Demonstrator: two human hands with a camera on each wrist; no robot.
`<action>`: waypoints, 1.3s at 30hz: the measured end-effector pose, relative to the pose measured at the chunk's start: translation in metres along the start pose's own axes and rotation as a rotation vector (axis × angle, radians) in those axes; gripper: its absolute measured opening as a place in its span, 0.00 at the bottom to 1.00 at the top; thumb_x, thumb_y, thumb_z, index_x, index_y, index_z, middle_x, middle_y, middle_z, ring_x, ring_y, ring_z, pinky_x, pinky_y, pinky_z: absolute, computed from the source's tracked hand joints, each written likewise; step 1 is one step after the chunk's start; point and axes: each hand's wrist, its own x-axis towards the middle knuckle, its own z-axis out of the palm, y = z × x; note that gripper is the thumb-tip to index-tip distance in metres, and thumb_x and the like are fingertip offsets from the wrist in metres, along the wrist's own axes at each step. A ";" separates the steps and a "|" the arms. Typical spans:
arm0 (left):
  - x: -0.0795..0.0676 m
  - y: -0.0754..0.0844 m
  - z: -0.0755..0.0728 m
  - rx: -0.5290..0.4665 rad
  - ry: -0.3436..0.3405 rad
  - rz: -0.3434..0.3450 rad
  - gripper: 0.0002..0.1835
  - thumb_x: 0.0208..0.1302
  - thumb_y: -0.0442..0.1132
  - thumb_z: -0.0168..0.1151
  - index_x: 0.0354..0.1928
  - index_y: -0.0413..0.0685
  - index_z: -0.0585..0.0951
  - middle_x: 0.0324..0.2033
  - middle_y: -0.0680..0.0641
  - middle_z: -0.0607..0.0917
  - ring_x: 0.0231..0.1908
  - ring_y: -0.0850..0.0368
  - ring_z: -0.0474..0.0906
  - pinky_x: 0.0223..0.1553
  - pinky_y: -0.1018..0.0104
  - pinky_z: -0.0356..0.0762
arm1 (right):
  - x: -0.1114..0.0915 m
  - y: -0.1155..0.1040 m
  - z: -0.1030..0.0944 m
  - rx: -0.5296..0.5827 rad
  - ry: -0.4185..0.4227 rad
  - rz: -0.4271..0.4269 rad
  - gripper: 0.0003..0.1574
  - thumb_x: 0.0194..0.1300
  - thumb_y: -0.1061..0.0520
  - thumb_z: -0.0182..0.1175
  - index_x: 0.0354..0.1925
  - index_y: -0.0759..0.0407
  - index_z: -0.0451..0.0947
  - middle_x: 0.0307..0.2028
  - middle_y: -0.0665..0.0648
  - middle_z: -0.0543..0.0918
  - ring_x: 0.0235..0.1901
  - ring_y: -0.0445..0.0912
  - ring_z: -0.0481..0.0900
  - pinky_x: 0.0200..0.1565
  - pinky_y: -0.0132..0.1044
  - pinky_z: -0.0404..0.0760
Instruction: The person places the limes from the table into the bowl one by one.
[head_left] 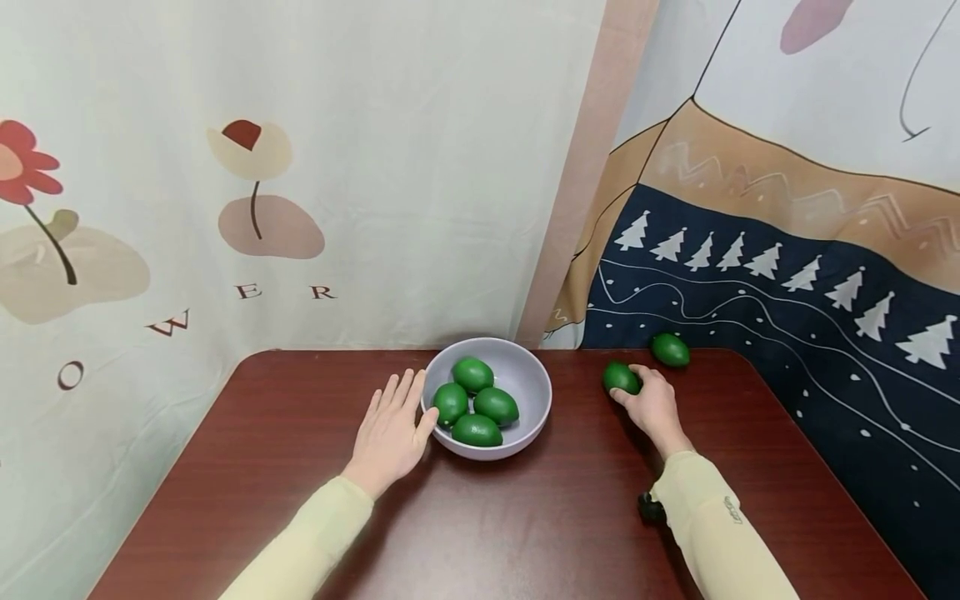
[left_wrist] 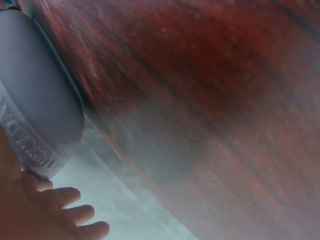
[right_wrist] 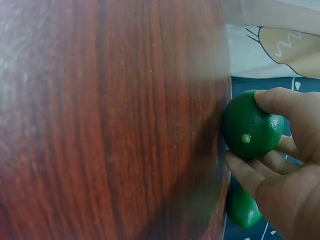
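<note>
My right hand (head_left: 654, 408) holds a green lime (head_left: 619, 377) between thumb and fingers, close over the right part of the table. In the right wrist view the held lime (right_wrist: 252, 125) shows its pale stem end. A second lime (head_left: 670, 350) lies just beyond that hand, near the table's back edge. My left hand (head_left: 392, 429) has its fingers stretched out, with the thumb at the left rim of a lavender bowl (head_left: 534, 396). Several limes (head_left: 496, 406) rest inside the bowl. From the left wrist, the bowl's outer wall (left_wrist: 35, 75) with raised lettering stands beside the fingers (left_wrist: 65, 196).
A dark red-brown wooden table (head_left: 510, 533) carries everything. Behind it hangs a pale curtain (head_left: 420, 167) with flower prints, and at the right a dark blue cloth (head_left: 705, 292) with white trees. A small black object (head_left: 651, 508) sits at the right cuff.
</note>
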 end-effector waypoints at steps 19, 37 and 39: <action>-0.001 0.001 0.001 0.020 0.021 0.018 0.36 0.80 0.55 0.47 0.80 0.42 0.60 0.78 0.37 0.61 0.79 0.37 0.51 0.78 0.39 0.48 | -0.006 0.001 -0.002 0.060 -0.060 -0.020 0.37 0.67 0.56 0.68 0.67 0.73 0.70 0.62 0.76 0.77 0.56 0.67 0.75 0.61 0.62 0.75; -0.001 0.002 0.000 0.030 0.049 0.028 0.35 0.80 0.54 0.48 0.79 0.41 0.61 0.77 0.36 0.63 0.79 0.37 0.53 0.78 0.39 0.49 | -0.002 -0.019 -0.003 0.139 -0.026 -0.067 0.36 0.65 0.57 0.69 0.66 0.72 0.71 0.60 0.75 0.79 0.56 0.66 0.80 0.60 0.59 0.77; -0.001 0.001 0.000 0.033 0.047 0.028 0.35 0.80 0.54 0.48 0.80 0.42 0.61 0.77 0.36 0.63 0.79 0.37 0.53 0.78 0.39 0.49 | -0.001 -0.020 -0.003 0.150 -0.025 -0.066 0.36 0.65 0.57 0.69 0.66 0.72 0.71 0.60 0.75 0.80 0.57 0.66 0.80 0.61 0.59 0.77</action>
